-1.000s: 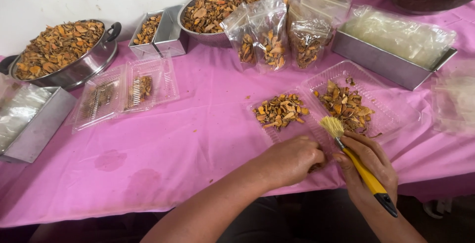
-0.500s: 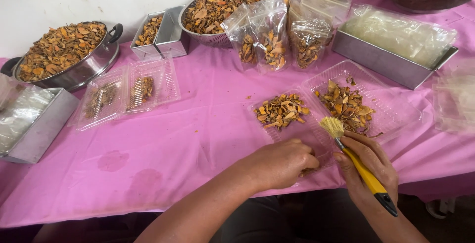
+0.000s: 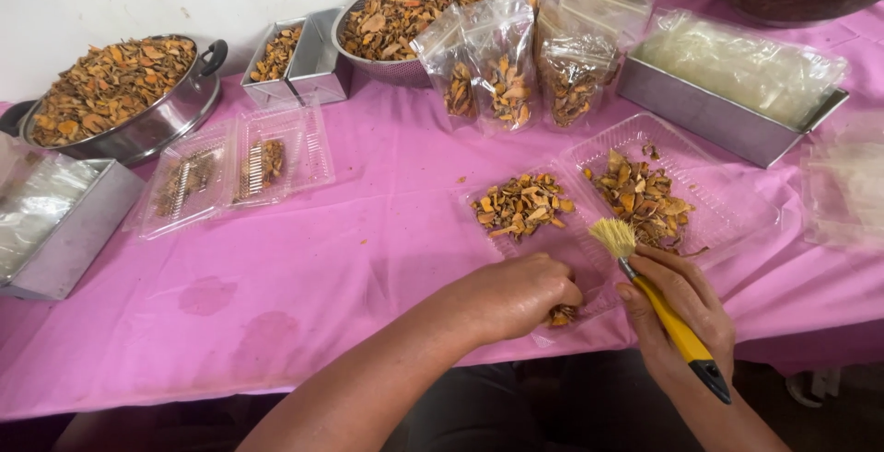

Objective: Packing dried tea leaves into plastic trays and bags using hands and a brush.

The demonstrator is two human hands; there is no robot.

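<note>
My left hand (image 3: 514,294) rests curled at the near edge of an open clear plastic clamshell tray (image 3: 727,196), its fingers closed on a few orange dried pieces (image 3: 560,315). My right hand (image 3: 683,312) grips a small brush with a yellow handle (image 3: 675,328), bristles (image 3: 613,235) pointing up toward the tray. The tray's left half holds a small heap of dried slices (image 3: 522,205), and the right half holds a larger heap (image 3: 645,196).
The pink cloth (image 3: 322,268) carries a pot of dried slices (image 3: 110,84), a big metal bowl of them (image 3: 405,10), two small metal tins (image 3: 295,61), filled clear bags (image 3: 516,65), metal trays of plastic bags (image 3: 737,75), and another open clamshell (image 3: 235,167).
My left hand slid left to the tray's near edge and curled over a few pieces. The right hand and brush barely moved.
</note>
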